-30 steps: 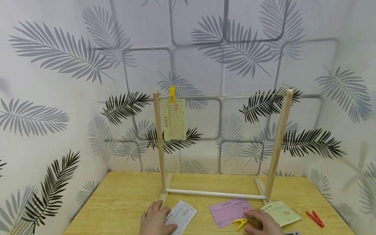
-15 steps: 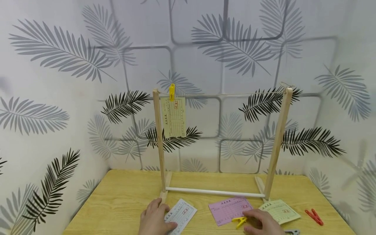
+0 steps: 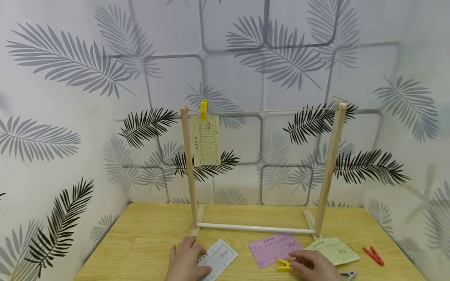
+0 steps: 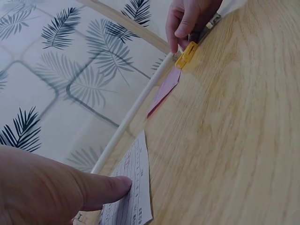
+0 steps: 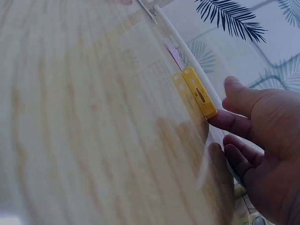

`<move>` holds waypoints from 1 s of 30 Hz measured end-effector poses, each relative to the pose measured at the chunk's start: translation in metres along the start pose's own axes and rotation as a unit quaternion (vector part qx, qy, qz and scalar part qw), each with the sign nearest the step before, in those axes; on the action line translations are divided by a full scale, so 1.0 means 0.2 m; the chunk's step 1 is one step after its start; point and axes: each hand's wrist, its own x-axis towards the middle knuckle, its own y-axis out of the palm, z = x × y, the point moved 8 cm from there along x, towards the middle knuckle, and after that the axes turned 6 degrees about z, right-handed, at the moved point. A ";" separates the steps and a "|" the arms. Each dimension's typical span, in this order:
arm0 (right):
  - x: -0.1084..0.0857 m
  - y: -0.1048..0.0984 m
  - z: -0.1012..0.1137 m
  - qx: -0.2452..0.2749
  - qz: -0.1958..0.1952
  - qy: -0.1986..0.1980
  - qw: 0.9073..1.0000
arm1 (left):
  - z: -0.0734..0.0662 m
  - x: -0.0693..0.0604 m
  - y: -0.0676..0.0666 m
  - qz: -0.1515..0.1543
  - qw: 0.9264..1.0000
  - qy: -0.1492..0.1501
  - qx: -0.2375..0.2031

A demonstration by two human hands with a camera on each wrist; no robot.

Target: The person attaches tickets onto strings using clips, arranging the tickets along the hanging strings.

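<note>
My left hand [image 3: 186, 259] rests at the left edge of a white printed slip [image 3: 221, 257], its thumb lying over the paper in the left wrist view. On the right, my right hand [image 3: 314, 265] is beside a yellow clothespin [image 3: 284, 265] that lies at the near edge of a pink slip [image 3: 270, 249]. In the right wrist view, one finger [image 5: 232, 123] touches the end of the clothespin [image 5: 199, 93] while the thumb stands apart from it. A pale yellow slip [image 3: 334, 249] lies partly behind my right hand.
A wooden frame [image 3: 328, 171] with a string [image 3: 267, 112] stands behind the slips. Another yellow clothespin [image 3: 203, 109] holds a pale yellow slip [image 3: 205, 142] on the string. A red clothespin [image 3: 373, 256] and a grey one [image 3: 349, 275] lie at the right.
The yellow clothespin by my right hand has turned and shifted slightly left on the table. My left hand has barely moved. The head view has shifted a little, showing more of the grey clothespin.
</note>
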 end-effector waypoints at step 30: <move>-0.04 -0.01 0.00 -0.066 -0.095 0.030 0.993 | -0.10 0.00 0.02 0.017 0.994 0.104 0.011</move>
